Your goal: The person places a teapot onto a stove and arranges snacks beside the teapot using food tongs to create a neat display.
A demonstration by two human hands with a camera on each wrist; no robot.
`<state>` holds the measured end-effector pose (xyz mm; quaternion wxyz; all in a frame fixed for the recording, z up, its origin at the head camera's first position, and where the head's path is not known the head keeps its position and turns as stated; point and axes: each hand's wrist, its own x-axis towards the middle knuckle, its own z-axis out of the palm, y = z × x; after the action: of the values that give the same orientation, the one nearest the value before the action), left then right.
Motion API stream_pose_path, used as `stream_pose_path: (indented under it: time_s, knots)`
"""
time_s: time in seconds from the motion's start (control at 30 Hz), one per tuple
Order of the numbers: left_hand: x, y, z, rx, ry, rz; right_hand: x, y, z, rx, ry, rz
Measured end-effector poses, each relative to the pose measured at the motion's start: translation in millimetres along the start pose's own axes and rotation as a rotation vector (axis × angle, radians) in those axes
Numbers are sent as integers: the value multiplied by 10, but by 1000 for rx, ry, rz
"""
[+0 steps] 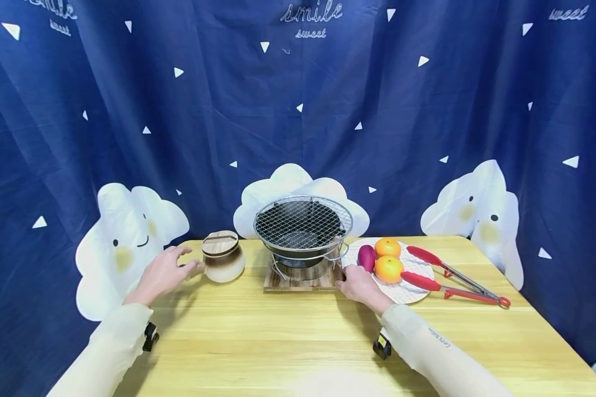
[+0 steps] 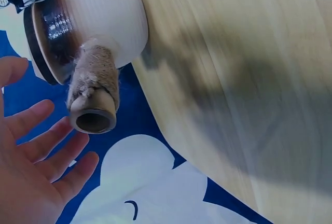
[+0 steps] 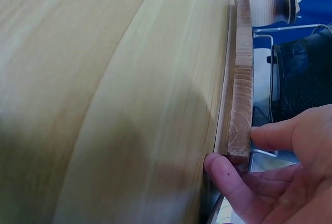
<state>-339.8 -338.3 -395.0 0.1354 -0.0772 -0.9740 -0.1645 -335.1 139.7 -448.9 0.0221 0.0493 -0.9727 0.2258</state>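
My left hand [image 1: 165,274] is beside a cream and brown ceramic pot [image 1: 224,266] with a striped wooden lid [image 1: 220,242]. In the left wrist view its fingers are spread and relaxed, close to the pot's twine-wrapped side handle [image 2: 96,79]. My right hand [image 1: 361,288] pinches the front right corner of a wooden board [image 1: 278,283]. The right wrist view has the thumb on the board's upper face and a bent finger at its lower edge. On this board stands a round black tabletop grill [image 1: 303,262] with a wire mesh rack [image 1: 298,223] on top.
Right of the board, a white plate [image 1: 413,293] holds two oranges [image 1: 389,269] and a purple oval fruit or vegetable [image 1: 366,257]. Red-tipped tongs [image 1: 472,283] lie partly over the plate's rim, handles on the wooden table [image 1: 238,336]. A blue curtain [image 1: 203,110] hangs behind.
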Motion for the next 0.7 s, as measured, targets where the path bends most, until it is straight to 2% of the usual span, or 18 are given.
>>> stream_pose_path:
  time_s: [0.33, 0.7]
  knots:
    - [84, -76, 65, -2, -41, -23, 15, -1, -7, -5, -7, 10]
    - [97, -89, 98, -21, -91, -45, 13, -8, -8, 3, -16, 19]
